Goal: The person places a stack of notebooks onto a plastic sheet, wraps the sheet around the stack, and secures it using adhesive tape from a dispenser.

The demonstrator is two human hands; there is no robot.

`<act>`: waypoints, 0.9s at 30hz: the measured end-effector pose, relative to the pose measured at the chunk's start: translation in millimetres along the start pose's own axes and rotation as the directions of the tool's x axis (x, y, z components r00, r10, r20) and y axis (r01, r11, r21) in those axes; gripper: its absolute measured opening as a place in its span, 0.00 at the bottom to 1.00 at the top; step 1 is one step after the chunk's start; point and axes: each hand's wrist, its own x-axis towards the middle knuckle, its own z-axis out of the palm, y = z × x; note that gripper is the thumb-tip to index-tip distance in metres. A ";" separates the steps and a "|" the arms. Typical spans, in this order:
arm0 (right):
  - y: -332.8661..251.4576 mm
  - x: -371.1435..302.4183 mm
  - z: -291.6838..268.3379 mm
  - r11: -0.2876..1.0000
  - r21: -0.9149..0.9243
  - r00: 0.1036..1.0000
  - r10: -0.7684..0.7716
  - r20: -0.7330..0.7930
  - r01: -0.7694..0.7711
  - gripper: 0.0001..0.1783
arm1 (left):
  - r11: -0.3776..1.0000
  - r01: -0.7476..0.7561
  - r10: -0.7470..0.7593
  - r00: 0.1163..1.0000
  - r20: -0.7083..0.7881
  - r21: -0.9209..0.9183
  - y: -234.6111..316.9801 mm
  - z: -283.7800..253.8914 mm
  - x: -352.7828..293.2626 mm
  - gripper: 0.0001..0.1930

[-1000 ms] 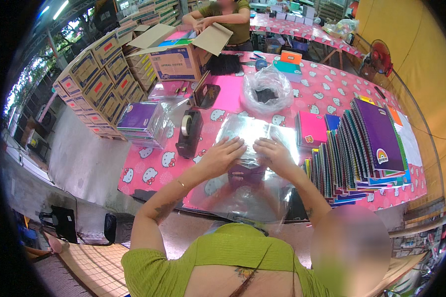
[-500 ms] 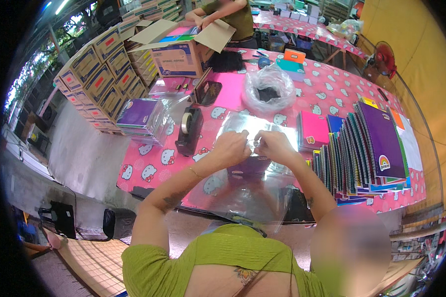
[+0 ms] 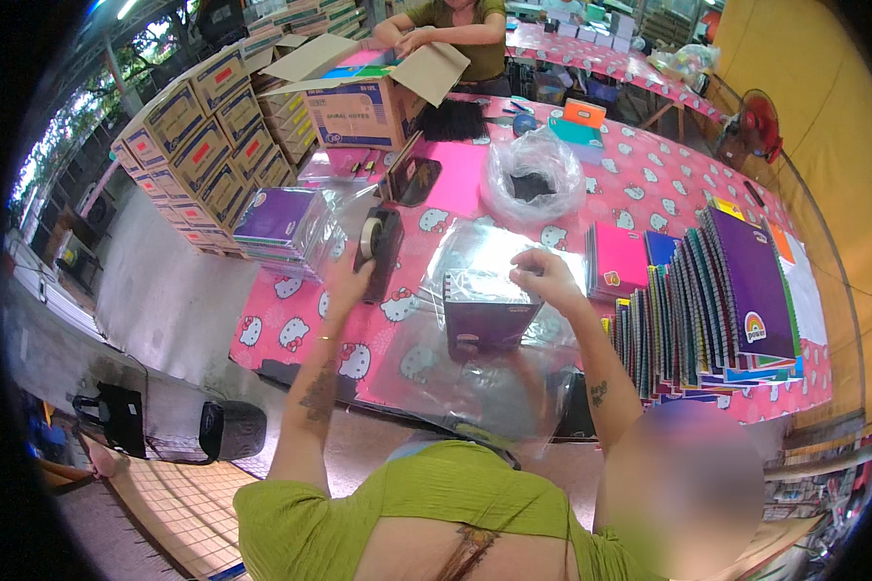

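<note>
A purple spiral notebook (image 3: pixel 489 324) lies in front of me in a clear plastic sleeve (image 3: pixel 484 254), whose shiny film spreads past its far edge. My right hand (image 3: pixel 552 279) is at the notebook's far right corner, fingers curled and pinching the film there. To the left, my left hand (image 3: pixel 349 279) is against the near left side of a black tape dispenser (image 3: pixel 388 254), thumb and fingers closed about it near the tape roll. Some of these fingertips are hidden. Loose clear plastic (image 3: pixel 426 373) lies flat under and around the notebook.
On the right stand many spiral notebooks (image 3: pixel 693 290) and a pink notebook stack (image 3: pixel 618 259). Wrapped purple notebooks (image 3: pixel 279 218) lie left. Beyond are a phone (image 3: pixel 420 182), a plastic bag (image 3: pixel 533 179) and an open carton (image 3: pixel 358 114), with another person behind it.
My left hand has left the film and moved left to the tape dispenser. My right hand has shifted slightly right, uncovering the notebook's far part. The other person's hands came out of the carton.
</note>
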 end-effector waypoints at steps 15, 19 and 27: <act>0.7 4.3 8.9 0.999 0.049 0.998 0.015 0.057 -0.018 0.17 | 0.966 0.098 -0.096 0.995 -0.018 0.240 -115.3 6.7 -35.2 0.07; 6.7 -4.6 -2.3 1.000 0.020 0.999 0.023 -0.037 -0.023 0.19 | 0.947 -0.185 0.103 0.949 0.297 0.262 67.0 -47.3 32.4 0.09; 1.0 -5.9 -1.9 0.997 0.010 0.994 0.077 -0.079 -0.076 0.20 | 0.707 -0.566 0.492 -0.036 0.870 -0.424 216.4 67.1 108.1 0.18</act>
